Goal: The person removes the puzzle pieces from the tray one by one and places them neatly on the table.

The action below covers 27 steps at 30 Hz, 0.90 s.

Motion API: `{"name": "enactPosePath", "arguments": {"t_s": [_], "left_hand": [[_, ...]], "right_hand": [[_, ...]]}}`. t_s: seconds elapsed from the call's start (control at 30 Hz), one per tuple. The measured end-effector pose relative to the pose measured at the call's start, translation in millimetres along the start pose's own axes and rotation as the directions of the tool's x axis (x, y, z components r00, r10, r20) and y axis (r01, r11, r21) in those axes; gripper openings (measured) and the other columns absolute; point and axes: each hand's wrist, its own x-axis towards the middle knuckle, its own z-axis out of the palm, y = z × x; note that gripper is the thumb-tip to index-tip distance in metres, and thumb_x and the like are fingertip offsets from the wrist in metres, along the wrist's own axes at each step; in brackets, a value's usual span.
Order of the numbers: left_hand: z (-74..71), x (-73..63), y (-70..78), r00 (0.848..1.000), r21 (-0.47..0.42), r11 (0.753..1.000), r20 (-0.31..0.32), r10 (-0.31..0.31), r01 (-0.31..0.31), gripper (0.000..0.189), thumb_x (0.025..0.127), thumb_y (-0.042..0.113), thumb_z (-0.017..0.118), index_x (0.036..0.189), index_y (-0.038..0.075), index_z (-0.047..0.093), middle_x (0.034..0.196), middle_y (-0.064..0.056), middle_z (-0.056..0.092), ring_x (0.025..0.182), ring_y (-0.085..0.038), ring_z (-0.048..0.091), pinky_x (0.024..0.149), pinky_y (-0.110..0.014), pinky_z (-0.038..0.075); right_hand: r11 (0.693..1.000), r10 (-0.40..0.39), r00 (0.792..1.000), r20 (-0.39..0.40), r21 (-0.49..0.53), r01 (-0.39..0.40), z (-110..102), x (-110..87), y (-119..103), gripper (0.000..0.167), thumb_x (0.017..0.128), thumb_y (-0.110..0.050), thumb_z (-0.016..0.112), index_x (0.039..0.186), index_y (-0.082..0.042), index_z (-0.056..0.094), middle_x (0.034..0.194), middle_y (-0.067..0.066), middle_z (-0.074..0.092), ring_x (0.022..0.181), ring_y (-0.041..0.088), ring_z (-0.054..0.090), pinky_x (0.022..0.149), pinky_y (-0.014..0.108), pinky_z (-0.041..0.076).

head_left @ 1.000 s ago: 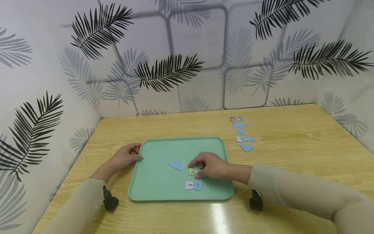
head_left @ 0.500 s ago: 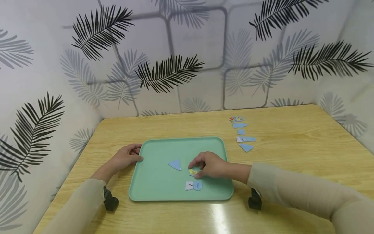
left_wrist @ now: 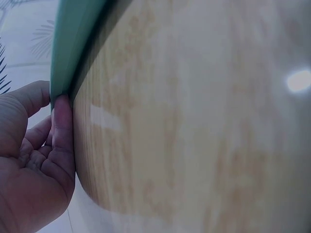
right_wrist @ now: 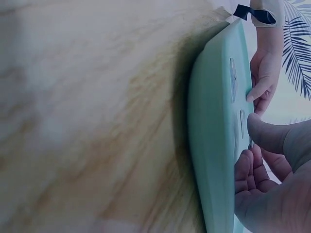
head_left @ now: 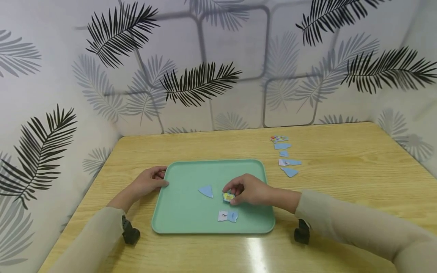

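My left hand (head_left: 149, 182) grips the left rim of the mint-green tray (head_left: 184, 225), thumb over the edge and fingers curled against its outer side. Over the tray's right half, my right hand (head_left: 250, 189) pinches a small yellow-and-blue puzzle piece (head_left: 228, 196) between thumb and fingers. To the left of that piece lies a blue triangular puzzle piece (head_left: 206, 191). Nearer the front rim is a white-and-blue puzzle part (head_left: 227, 216), lying flat. In the right wrist view the pinched piece is mostly hidden by the fingers.
Beyond the tray's right back corner, several puzzle pieces lie in a column on the wooden table (head_left: 341, 170): a multicoloured one (head_left: 279, 139) at the far end, a blue pointed one (head_left: 290, 172) nearest. A leaf-patterned wall (head_left: 239, 102) stands behind the table.
My right hand has shifted slightly away from me with the yellow-and-blue puzzle piece, which now shows more fully between the fingers. The left hand keeps its hold on the tray rim.
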Motion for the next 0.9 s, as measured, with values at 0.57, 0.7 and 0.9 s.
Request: {"name": "enactPosePath", "arguments": {"t_s": [0.57,0.7,0.9], "left_hand": [[-0.7,0.5,-2.5,1.0,-0.013,1.0,0.008,0.01,-0.01,0.058,0.092,0.005,0.064,0.143,-0.006,0.038,0.111,-0.015,0.048,0.093,-0.022,0.048,0.072,-0.029,0.05],[-1.0,0.1,-2.4,1.0,-0.011,1.0,0.007,0.013,-0.013,0.058,0.092,0.005,0.064,0.143,-0.006,0.038,0.111,-0.015,0.049,0.093,-0.022,0.048,0.072,-0.029,0.05],[-0.4,0.8,-2.1,1.0,-0.008,1.0,0.007,0.012,-0.012,0.058,0.092,0.005,0.064,0.143,-0.006,0.038,0.11,-0.015,0.048,0.093,-0.022,0.047,0.072,-0.029,0.05]], "right_hand": [[0.999,-0.012,1.0,0.015,-0.034,0.013,-30,-20.0,11,0.031,0.086,-0.001,0.071,0.116,-0.008,0.07,0.098,0.0,0.062,0.094,0.02,0.055,0.084,0.034,0.048],[0.999,-0.023,1.0,-0.007,-0.027,0.023,-39,-25.9,13,0.031,0.087,-0.001,0.071,0.117,-0.006,0.069,0.098,0.002,0.061,0.093,0.021,0.054,0.083,0.033,0.049],[0.999,-0.032,0.999,-0.041,-0.035,0.031,-51,-37.1,17,0.031,0.086,0.001,0.07,0.117,-0.003,0.068,0.099,0.004,0.061,0.093,0.022,0.054,0.081,0.033,0.05]]}}
